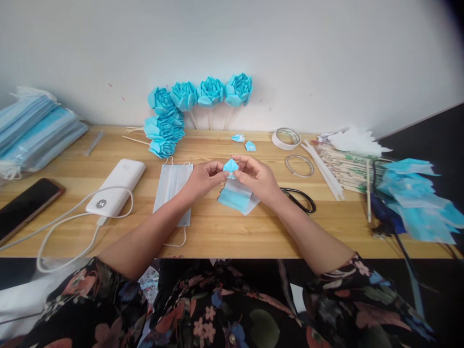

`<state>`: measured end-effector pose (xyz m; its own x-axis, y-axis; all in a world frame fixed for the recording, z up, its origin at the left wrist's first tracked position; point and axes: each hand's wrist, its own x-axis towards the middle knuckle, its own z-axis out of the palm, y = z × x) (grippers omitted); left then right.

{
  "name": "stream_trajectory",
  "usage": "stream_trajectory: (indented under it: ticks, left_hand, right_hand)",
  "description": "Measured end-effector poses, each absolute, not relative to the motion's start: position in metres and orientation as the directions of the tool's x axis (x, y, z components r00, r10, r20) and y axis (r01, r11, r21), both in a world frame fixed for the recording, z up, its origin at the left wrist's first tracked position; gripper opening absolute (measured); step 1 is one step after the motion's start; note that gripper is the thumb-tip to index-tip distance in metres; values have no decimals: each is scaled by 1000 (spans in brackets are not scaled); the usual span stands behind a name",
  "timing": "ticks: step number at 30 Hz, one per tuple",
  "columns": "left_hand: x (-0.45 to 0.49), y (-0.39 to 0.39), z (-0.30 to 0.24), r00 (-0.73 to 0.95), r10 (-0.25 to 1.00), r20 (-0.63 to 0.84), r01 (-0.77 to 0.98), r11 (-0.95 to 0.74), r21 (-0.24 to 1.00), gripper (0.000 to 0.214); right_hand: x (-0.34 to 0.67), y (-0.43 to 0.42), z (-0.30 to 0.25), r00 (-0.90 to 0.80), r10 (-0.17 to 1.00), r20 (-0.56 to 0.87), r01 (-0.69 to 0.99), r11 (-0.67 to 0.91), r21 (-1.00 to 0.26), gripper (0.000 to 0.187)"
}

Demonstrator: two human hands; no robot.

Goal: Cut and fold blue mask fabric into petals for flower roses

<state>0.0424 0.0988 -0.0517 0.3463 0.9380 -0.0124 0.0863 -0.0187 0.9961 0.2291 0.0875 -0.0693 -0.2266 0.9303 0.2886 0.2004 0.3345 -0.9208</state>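
Left hand (pixel 203 180), right hand (pixel 259 177) both pinched narrow on folded blue piece (pixel 231 166); blue-and-white sheets (pixel 235 197) lying beneath

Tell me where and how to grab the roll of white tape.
Probably best by the near rim of the roll, pinched through its open hole, since it lies flat like a ring. Come from above and the near left: the wall stands close behind, and the right hand, now busy with the folded blue piece, is on that side.
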Motion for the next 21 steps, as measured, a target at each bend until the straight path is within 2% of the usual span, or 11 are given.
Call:
stream_trajectory:
  ticks: [8, 12, 15, 17, 21]
  left_hand:
    - [43, 99, -54, 370, 929, 0, 96, -38, 995, 31]
    - [39, 102, -60, 310, 951, 10, 85, -38, 996, 29]
    - [38, 103, -63, 292, 956, 13, 65, -33, 997, 29]
    - [39, 103, -63, 293, 956, 15, 58, -34, 998, 29]
    - [40, 102, -61, 284, 959, 10, 53, -26, 998, 28]
  right_hand:
    - [231, 89, -65, -189, 930, 314, 278, 357, -892, 36]
    - [257, 95, -46, -27, 925, 379, 312, 368, -876, 34]
    - [285, 90, -34, 13, 944, 328, 418, 293, -860, 33]
    - [301, 80, -35, -21, 962, 272, 548, 239, -802, 30]
    - [317, 59, -51, -83, 972, 218, 781, 199, -591, 21]
